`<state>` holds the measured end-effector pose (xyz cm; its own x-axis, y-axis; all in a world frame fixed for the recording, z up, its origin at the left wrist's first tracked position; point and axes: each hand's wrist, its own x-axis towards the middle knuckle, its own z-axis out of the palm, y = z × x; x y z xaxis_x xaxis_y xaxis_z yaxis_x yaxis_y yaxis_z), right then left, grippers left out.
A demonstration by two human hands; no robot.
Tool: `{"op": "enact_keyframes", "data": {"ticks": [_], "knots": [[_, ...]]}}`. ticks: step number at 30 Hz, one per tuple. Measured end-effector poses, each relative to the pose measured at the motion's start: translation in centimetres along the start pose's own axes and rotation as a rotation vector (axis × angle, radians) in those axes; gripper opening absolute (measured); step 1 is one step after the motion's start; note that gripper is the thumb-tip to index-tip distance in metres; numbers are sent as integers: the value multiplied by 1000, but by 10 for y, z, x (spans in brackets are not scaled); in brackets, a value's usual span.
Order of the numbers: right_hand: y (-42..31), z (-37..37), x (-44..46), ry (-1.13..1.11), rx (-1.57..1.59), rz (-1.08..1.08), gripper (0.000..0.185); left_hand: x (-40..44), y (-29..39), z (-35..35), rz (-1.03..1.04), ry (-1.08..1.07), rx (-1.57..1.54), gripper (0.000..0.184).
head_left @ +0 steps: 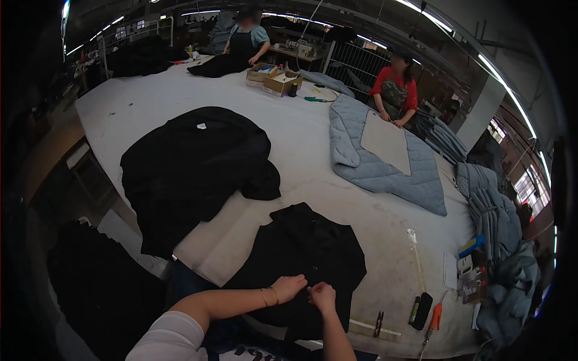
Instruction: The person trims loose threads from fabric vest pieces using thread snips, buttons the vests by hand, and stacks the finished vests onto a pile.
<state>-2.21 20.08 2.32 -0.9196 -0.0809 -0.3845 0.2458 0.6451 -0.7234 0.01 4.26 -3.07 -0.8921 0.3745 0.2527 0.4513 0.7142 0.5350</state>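
Note:
A black garment lies spread on the white table at the front edge. My left hand, with a thin bracelet at the wrist, is closed over the garment's middle, its fingers pressed together at the cloth. Close to its right, my right hand is also closed, fingers pinched at the same black cloth. A narrow gap separates the two hands. Whatever small thing is between the fingertips is too small to make out. A second, larger black garment lies farther back on the left, with a white label.
Two people stand across the table, one by a grey quilted piece. Cardboard boxes sit at the back. Near the right front are a ruler, small clippers, a black case and an orange-handled tool.

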Motion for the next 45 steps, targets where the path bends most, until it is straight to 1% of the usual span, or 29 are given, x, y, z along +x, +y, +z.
{"op": "enact_keyframes", "data": {"ticks": [1, 2, 4, 7, 9, 13, 15, 16, 17, 18, 21, 24, 26, 27, 28, 29, 30, 31, 32, 33, 35, 36, 37, 38, 39, 40, 42, 43, 45], "knots": [[-8, -1, -5, 66, -262, -134, 16, 0, 1, -1, 6, 4, 1, 11], [-3, 4, -6, 73, -266, -141, 16, 0, 3, -2, -18, 8, -33, 9], [10, 18, -10, 299, -495, -691, 11, 1, 5, -4, -45, 29, -63, 8], [15, 18, -10, 258, -460, -700, 8, 2, 3, -7, -76, 39, -87, 8], [16, 16, -8, 240, -428, -709, 8, 4, 1, -10, -119, 4, -254, 7], [16, 12, -6, 210, -397, -753, 6, 16, -4, -16, -182, -81, -291, 6], [17, 11, -6, 200, -391, -761, 6, 25, -1, -25, -333, -274, -337, 8], [17, 10, -6, 191, -367, -764, 6, 29, -1, -28, -337, -275, -339, 8], [17, 10, -5, 184, -342, -769, 6, 34, -1, -32, -392, -350, -359, 10], [17, 9, -4, 183, -340, -768, 6, 37, -1, -34, -448, -425, -378, 13], [15, 8, -4, 164, -291, -745, 7, 45, 0, -32, -458, -437, -289, 15], [7, 5, 3, 117, -351, -673, 11, 51, -3, -28, -475, -471, -240, 21], [4, 7, 14, 52, -410, -524, 16, 51, -7, -22, -459, -459, -229, 25], [-5, 4, 17, 50, -410, -527, 16, 50, -6, -24, -445, -449, -218, 29], [-16, 2, 21, -53, -360, -303, 18, 50, -5, -27, -450, -451, -218, 29], [-21, -1, 23, -158, -306, -73, 20, 52, 2, -37, -536, -505, -278, 33], [-13, 1, 35, -222, -205, -8, 22, 52, 6, -45, -622, -566, -341, 36], [-1, 5, 47, -285, -99, 67, 23, 49, 5, -45, -604, -521, -334, 37], [2, 5, 47, -268, -45, 81, 25, 44, 4, -42, -585, -490, -332, 38], [1, 5, 44, -248, 9, 113, 27, 35, 4, -39, -542, -381, -276, 38], [1, -1, 23, -89, -1, -57, 25, 12, -3, -31, -429, -144, -129, 40], [17, 0, 16, 18, -63, -204, 22, 1, 1, -41, -390, -27, -3, 35], [35, 2, 9, 121, -129, -354, 19, -11, -5, -54, -250, 42, 150, 37], [42, 0, -8, 131, -138, -380, 16, -24, -19, -59, -228, 60, 192, 37], [45, -4, -28, 143, -147, -419, 13, -34, -21, -70, -277, 103, 203, 33], [52, -2, -43, 136, -148, -373, 13, -43, -26, -74, -308, 140, 225, 29], [57, 5, -66, 180, -181, -523, 17, -58, -11, -74, -285, 135, 181, 28], [52, 9, -75, 174, -180, -509, 17, -61, -5, -76, -263, 168, 162, 26], [38, 21, -85, 254, -243, -652, 22, -69, 27, -63, -188, 100, -21, 25]]}}
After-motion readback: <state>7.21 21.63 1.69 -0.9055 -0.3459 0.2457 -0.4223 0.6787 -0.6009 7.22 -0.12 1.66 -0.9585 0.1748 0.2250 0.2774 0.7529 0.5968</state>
